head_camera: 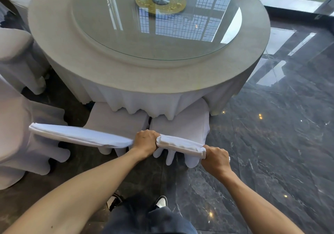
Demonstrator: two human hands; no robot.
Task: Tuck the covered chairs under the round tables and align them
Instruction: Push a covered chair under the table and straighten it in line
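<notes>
A round table (112, 75) with a white cloth and a glass turntable stands in front of me. Two white-covered chairs are pushed side by side against its near edge, their seats partly under the hanging cloth. My left hand (146, 141) grips the left end of the right chair's backrest top (180, 145), where it meets the left chair's backrest (81, 136). My right hand (216, 158) is closed on the right end of that same backrest.
More covered chairs stand at the left: one close by (23, 140) and one farther back (18, 60). Dark glossy marble floor (271, 143) spreads out to the right. My shoes (160, 202) are right behind the chairs. Windows run along the far right.
</notes>
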